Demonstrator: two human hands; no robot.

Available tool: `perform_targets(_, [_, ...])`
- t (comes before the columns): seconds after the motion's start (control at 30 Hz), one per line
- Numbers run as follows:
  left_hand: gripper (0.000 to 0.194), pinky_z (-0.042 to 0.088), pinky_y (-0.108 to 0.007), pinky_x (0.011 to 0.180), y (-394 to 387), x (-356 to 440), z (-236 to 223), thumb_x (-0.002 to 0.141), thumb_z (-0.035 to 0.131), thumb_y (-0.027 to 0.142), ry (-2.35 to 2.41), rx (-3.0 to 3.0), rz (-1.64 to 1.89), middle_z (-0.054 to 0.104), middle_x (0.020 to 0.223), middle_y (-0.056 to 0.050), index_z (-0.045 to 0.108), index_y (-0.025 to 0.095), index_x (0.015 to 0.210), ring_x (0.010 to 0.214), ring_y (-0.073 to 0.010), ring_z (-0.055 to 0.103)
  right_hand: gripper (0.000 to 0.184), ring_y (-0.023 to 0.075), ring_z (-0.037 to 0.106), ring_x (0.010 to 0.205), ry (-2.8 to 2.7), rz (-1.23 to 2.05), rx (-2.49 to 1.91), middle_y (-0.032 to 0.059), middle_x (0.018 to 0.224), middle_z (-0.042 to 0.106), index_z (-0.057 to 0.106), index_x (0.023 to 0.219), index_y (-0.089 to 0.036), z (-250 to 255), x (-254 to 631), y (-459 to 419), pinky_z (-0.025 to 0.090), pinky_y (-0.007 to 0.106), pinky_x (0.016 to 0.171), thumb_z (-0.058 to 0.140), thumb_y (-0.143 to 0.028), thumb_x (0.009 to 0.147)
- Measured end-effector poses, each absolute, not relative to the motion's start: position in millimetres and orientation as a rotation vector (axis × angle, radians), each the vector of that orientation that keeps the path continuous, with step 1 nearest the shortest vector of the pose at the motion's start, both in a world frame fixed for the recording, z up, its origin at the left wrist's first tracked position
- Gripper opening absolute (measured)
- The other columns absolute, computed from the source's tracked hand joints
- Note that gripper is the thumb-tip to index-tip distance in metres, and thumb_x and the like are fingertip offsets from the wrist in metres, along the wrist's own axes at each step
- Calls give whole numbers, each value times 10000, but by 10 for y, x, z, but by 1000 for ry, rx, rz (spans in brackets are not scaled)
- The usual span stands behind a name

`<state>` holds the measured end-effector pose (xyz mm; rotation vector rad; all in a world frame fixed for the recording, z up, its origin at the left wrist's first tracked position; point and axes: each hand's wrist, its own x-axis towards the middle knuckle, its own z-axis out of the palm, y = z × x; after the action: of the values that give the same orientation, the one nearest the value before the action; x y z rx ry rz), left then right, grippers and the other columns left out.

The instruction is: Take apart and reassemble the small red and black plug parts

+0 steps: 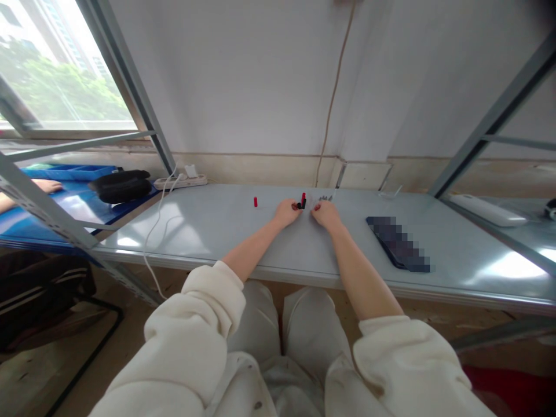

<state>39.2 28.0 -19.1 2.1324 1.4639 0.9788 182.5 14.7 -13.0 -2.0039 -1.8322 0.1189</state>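
My left hand [286, 214] rests at the middle of the grey table, its fingers curled at a small dark piece too small to make out. Right beside its fingertips are small black cylinders [303, 204] and a red cylinder [303, 196]. My right hand [327, 215] is closed a little to the right, with a hint of red at its fingertips; what it pinches is unclear. Just beyond that hand lie several small grey pieces [325, 198]. Another red cylinder [256, 201] stands upright on the table, left of my left hand.
A dark flat device [397, 244], partly pixelated, lies to the right on the grey table [234, 231]. A clear tray [390, 193] sits at the back. At left are a power strip [182, 182], a white cable [150, 237], a black pouch [121, 186] and another person's hand [47, 185].
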Motion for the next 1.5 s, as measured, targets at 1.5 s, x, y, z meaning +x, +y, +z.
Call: perform_targets(1.5, [341, 391, -294, 859, 61, -258, -21, 784, 444, 168, 1843, 2226, 1453, 549, 1053, -87, 483, 187, 1123, 995, -175, 518, 237, 248, 591, 926, -1851, 166, -2101, 144, 976, 628, 646, 885, -143, -70, 1779, 85, 457, 324, 735, 552, -307, 742])
